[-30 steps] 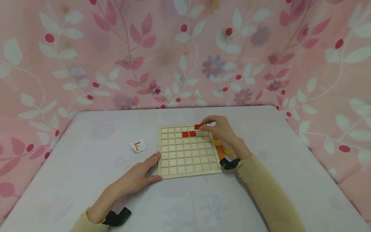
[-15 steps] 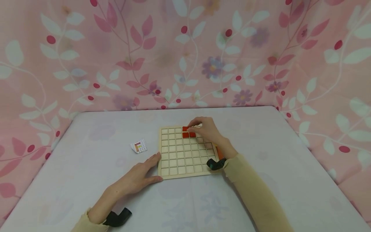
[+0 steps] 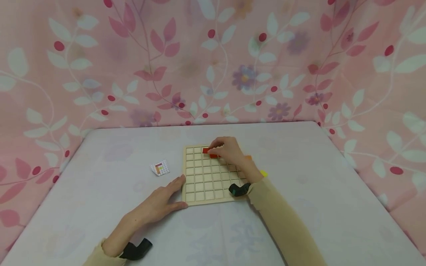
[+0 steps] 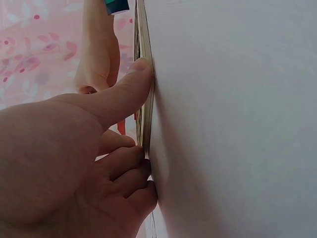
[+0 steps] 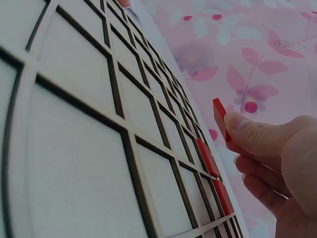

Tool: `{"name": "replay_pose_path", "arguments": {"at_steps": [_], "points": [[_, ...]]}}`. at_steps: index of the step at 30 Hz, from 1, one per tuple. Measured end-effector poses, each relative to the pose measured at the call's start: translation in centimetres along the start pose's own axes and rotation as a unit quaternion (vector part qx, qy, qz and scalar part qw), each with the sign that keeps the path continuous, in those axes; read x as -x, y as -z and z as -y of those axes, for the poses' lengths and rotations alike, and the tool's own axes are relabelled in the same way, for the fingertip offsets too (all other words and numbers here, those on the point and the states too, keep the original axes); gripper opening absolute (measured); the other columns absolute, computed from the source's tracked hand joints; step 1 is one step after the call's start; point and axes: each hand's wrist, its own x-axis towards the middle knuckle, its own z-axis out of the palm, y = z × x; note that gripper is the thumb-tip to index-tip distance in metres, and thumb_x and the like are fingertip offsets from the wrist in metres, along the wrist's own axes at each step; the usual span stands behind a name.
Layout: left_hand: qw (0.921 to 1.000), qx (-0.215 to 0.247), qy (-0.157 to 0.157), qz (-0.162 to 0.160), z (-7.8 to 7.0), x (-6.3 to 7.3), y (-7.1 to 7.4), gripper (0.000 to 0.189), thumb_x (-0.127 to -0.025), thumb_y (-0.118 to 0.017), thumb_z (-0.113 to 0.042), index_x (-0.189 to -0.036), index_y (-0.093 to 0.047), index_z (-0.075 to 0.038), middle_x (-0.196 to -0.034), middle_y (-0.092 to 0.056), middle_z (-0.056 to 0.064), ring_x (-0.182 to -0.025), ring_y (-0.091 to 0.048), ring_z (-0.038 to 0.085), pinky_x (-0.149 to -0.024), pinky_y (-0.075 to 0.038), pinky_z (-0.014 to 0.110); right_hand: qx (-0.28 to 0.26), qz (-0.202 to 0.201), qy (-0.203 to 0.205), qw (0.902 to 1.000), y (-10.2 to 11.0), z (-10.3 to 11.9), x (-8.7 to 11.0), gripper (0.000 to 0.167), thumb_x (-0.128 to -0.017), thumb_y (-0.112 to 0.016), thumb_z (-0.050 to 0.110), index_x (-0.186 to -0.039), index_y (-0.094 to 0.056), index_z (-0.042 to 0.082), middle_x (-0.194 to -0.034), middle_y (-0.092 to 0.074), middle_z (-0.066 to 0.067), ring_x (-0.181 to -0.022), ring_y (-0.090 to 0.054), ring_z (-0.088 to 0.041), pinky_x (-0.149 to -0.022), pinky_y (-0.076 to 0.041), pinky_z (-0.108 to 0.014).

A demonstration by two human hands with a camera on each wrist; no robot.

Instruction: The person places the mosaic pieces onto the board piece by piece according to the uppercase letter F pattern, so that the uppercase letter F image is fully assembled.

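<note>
A wooden grid board [image 3: 203,178] lies on the table. My right hand [image 3: 229,151] pinches a red square tile [image 5: 221,119] between thumb and fingers, above the board's far rows. Two more red tiles [image 5: 207,158] sit side by side in cells there; in the head view the hand partly covers them. My left hand [image 3: 156,207] rests at the board's near left corner. Its thumb [image 4: 131,94] touches the near edge, and the outstretched fingers lie along the left side.
Left of the board lies a small paper card [image 3: 160,168] with a coloured grid pattern. Beyond the board's right side, an orange tile [image 3: 248,157] and a yellow tile [image 3: 263,173] show partly behind the right arm. A floral cloth [image 3: 213,66] hangs behind the table.
My right hand has carried the red tile leftward across the board's far rows, past the two placed red tiles. My left hand has stayed at the corner.
</note>
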Motion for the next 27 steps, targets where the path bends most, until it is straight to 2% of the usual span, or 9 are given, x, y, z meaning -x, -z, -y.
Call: {"name": "replay_pose_path", "arguments": {"at_steps": [6, 13, 27], "points": [[1.0, -0.003, -0.003, -0.002, 0.2, 0.0, -0.1, 0.087, -0.091, -0.072, -0.04, -0.158, -0.027, -0.008, -0.163, -0.028, 0.014, -0.15, -0.027, 0.032, -0.118, -0.03, 0.053, -0.009, -0.008, -0.008, 0.9999, -0.5, -0.4, 0.2, 0.012, -0.085, -0.082, 0.022, -0.092, -0.078, 0.013, -0.092, -0.074, 0.001, -0.096, -0.066, -0.018, -0.085, -0.055, -0.035], [1.0, 0.0, 0.004, 0.001, 0.2, -0.2, -0.2, 0.087, -0.091, -0.072, -0.041, -0.159, -0.026, -0.009, -0.163, -0.027, 0.012, -0.151, -0.025, 0.031, -0.119, -0.028, 0.053, -0.002, 0.009, 0.01, 0.9999, -1.1, -1.0, 0.2, 0.013, -0.085, -0.081, 0.022, -0.094, -0.077, 0.013, -0.094, -0.073, -0.001, -0.09, -0.073, -0.017, -0.082, -0.058, -0.03], [1.0, 0.002, 0.002, 0.0, 0.1, -0.2, -0.1, 0.087, -0.091, -0.073, -0.038, -0.158, -0.027, -0.008, -0.163, -0.027, 0.013, -0.151, -0.026, 0.031, -0.119, -0.028, 0.053, -0.003, 0.016, 0.023, 0.9996, -1.2, -1.3, 0.4, 0.014, -0.085, -0.081, 0.019, -0.097, -0.077, 0.012, -0.096, -0.074, -0.001, -0.091, -0.072, -0.016, -0.084, -0.058, -0.031]]}}
